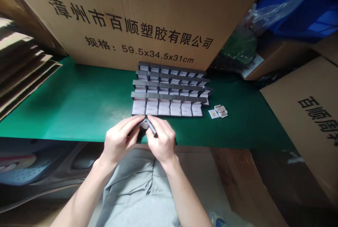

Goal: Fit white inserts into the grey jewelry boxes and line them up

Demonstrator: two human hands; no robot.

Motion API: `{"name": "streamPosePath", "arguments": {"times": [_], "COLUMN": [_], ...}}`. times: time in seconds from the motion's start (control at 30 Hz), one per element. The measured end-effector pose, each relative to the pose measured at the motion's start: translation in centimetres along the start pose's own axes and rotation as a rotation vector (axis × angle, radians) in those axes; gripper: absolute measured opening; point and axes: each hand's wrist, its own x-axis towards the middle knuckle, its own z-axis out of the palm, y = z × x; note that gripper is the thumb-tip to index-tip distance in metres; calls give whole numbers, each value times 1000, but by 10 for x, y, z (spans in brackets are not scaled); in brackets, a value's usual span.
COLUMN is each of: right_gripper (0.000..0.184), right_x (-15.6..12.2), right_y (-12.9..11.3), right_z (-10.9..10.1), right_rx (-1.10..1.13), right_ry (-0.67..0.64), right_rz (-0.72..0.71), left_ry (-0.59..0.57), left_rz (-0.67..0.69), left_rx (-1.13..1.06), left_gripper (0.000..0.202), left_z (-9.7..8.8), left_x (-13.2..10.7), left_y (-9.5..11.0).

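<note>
Looking down from your head camera, you are gripping a small grey box [144, 124] between both hands, just inside the near edge of the green mat [66, 93]. Your left hand [118, 139] is curling over the box from the left, and your right hand [162, 140] is closing on it from the right, pinching a dark grey strip [151, 127] that is probably its lid edge. Your fingers are hiding most of the box, so you cannot tell whether it is fully open. The strip's long axis is slanting from upper left to lower right. Straight ahead, rows of open grey boxes with white inserts [169, 89] are lying in stepped lines, their front row just beyond your left fingertips, making that hand slightly the nearer. Off to the right, a small heap of white cards [219, 111] is sitting on the mat. A large printed cardboard carton [132, 15] is standing behind the rows, and flat cardboard sheets [23, 65] are leaning in from the left.
</note>
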Motion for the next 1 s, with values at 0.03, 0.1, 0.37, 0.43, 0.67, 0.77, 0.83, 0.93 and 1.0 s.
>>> {"name": "streamPosePath", "arguments": {"times": [0.03,0.1,0.37,0.43,0.67,0.77,0.83,0.93,1.0], "right_gripper": [37,35,39,42,50,51,51,52,52], "right_x": [0,1,2,3,6,6,7,6,6], "right_y": [0,0,-1,-2,-4,-4,-3,-2,-1], "right_z": [0,0,-2,-3,-6,-6,-6,-6,-7], "right_rx": [2,7,-18,-13,-16,-9,5,5,-8], "right_ry": [18,52,-56,-86,-168,-192,-195,-212,-228], "right_rz": [-15,-42,-14,1,50,63,72,89,90], "left_ry": [15,23,24,17,-9,-61,-101,-171,-207], "left_rz": [-4,-16,-34,-47,-64,-73,-67,-71,-83], "left_rx": [11,22,57,61,37,-12,-47,-84,-101], "left_gripper": [28,27,28,28,25,28,30,31,31], "left_z": [1,2,3,3,1,-1,-2,-5,-6], "left_x": [-1,-2,-5,-5,-3,0,3,7,8], "left_y": [0,-1,-4,-4,-1,-1,-1,0,0]}}
